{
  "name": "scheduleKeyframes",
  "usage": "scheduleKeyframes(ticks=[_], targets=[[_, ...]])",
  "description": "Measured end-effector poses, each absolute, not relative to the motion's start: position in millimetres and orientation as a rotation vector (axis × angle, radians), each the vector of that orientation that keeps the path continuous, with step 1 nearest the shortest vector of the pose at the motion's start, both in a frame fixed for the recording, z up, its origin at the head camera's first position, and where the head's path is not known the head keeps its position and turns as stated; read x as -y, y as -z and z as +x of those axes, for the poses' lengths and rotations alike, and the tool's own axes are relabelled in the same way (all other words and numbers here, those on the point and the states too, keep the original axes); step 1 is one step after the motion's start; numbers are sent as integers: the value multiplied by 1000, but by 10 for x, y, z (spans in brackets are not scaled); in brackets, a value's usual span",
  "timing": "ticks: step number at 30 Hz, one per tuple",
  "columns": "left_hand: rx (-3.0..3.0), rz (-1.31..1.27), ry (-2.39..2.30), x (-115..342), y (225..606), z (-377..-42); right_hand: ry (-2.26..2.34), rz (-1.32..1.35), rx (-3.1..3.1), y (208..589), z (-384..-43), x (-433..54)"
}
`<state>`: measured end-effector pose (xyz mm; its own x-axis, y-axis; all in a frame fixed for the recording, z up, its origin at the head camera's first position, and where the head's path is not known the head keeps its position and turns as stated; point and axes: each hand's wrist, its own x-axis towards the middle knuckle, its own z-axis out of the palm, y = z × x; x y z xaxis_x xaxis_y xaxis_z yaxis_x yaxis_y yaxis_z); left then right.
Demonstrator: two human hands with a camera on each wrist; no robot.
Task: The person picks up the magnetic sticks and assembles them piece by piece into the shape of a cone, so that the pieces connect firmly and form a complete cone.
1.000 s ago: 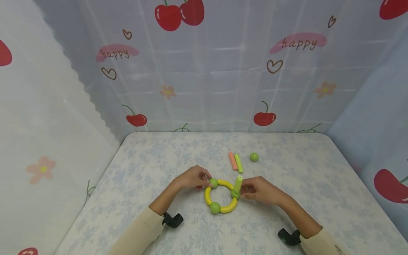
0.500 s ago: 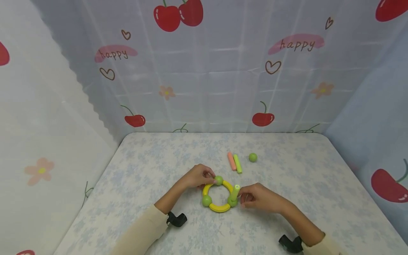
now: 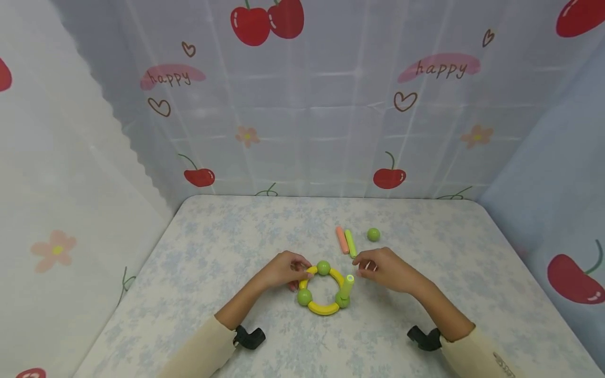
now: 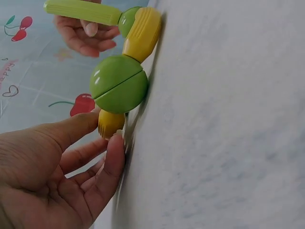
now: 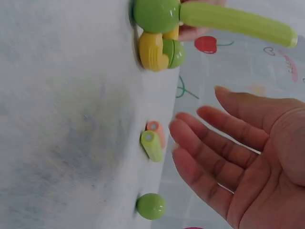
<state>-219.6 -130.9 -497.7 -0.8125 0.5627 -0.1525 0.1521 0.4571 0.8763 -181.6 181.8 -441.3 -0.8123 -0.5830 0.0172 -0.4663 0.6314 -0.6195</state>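
A ring of yellow curved rods and green balls lies on the table. From its right-hand ball a light green rod stands up, slightly tilted. My left hand pinches the yellow curved rod on the ring's left side between thumb and finger. To the upper right of the ring, my right hand hovers with relaxed fingers, holding nothing. Its fingertips are near the loose yellow-green rod, with a gap visible in the right wrist view.
Beside the loose yellow-green rod lies an orange rod. A single green ball rests to their right. The table has a pale floral cover and stands against printed curtains.
The ring has turned clockwise a little. My left hand has shifted from the top ball to the left yellow rod. My right hand has moved off the right-hand ball, toward the loose rods.
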Motion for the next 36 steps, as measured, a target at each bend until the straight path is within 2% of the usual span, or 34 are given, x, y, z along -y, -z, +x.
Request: scheduleKeyframes(ticks=[9,19,36], targets=[[-2285,544,-1423,1334,5084,-2139,899,-646,-2984,4454,-2210,-1679],[-2296,541,-1444,1305,5080,-2109,814,-381,-3014,4546,-2502,-1567],[-2290,526,-1457,1317,5060,-2093,717,-100,-2880,4678,-2666,-1446]])
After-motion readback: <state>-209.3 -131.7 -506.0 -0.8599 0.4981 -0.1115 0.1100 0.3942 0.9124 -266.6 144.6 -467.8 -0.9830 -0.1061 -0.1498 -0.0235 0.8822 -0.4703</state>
